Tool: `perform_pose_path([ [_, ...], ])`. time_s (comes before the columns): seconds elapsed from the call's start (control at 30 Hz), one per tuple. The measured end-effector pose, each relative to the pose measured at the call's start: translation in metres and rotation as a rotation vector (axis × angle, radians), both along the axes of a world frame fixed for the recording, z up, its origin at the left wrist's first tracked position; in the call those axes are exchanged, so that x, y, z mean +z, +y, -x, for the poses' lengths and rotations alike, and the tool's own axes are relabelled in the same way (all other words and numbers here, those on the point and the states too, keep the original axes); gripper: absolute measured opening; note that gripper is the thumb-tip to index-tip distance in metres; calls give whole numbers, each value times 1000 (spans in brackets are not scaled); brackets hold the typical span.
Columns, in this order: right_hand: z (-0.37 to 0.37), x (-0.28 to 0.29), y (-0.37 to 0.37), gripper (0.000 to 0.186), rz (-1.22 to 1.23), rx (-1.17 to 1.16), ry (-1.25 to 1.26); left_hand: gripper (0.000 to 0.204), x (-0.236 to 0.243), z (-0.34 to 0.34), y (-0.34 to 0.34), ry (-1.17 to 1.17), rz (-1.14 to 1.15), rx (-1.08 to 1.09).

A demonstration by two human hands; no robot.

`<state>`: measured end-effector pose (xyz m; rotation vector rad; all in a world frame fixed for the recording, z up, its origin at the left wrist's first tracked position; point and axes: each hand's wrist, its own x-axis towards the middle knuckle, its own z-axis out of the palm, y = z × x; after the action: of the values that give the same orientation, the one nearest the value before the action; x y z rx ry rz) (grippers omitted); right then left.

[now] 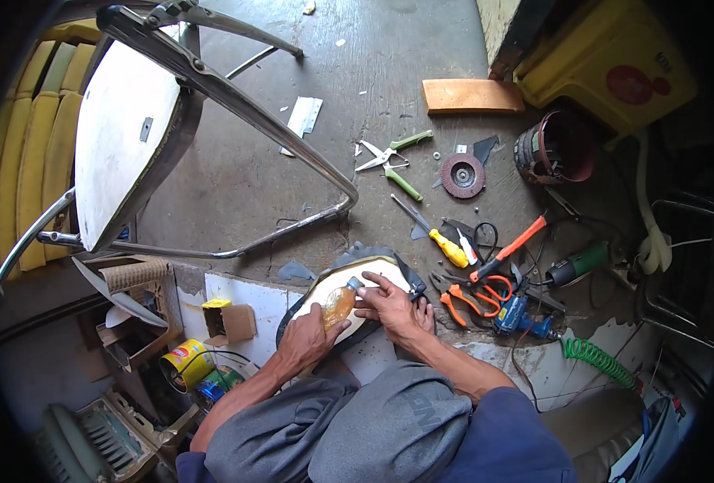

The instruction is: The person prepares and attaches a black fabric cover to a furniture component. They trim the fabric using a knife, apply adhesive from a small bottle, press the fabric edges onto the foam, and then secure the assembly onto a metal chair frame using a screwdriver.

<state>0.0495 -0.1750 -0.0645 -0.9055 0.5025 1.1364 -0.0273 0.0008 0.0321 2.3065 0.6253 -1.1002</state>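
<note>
A small clear plastic bottle (339,307) of amber contents, with a bluish cap (353,283), lies tilted over a cream-coloured padded panel (316,299). My left hand (310,332) is closed round the bottle's lower part. At the neck and cap, the thumb and fingers of my right hand (395,310) are closed in a pinch; their exact contact is partly hidden. Dark cover material (401,264) runs round the panel's edge, loose and bunched at the far side. The panel rests in front of my knees.
Right of the panel lie pliers (463,299), a yellow-handled screwdriver (450,245), a hammer (508,249), a blue air tool (518,315) and green-handled snips (397,161). A flap disc (462,175) lies farther off. A chair's metal frame (272,121) stands left; a bucket (551,149) stands right.
</note>
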Motion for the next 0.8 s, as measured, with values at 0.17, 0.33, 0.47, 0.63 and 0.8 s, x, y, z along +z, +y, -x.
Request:
perform_pose_path([
  [0.17, 0, -2, 0, 55, 3, 4, 19, 66, -3, 0, -1, -15, 0, 14],
  [0.33, 3, -5, 3, 52, 0, 52, 26, 61, -5, 6, 0, -15, 5, 40],
  [0.47, 2, -3, 7, 51, 2, 82, 28, 58, -5, 9, 2, -6, 1, 53],
  [0.63, 1, 1, 12, 50, 0, 104, 7, 56, -8, 19, 5, -64, 9, 92],
  [0.8, -2, 3, 13, 46, 18, 122, -58, 55, -14, 18, 5, -127, -5, 126],
])
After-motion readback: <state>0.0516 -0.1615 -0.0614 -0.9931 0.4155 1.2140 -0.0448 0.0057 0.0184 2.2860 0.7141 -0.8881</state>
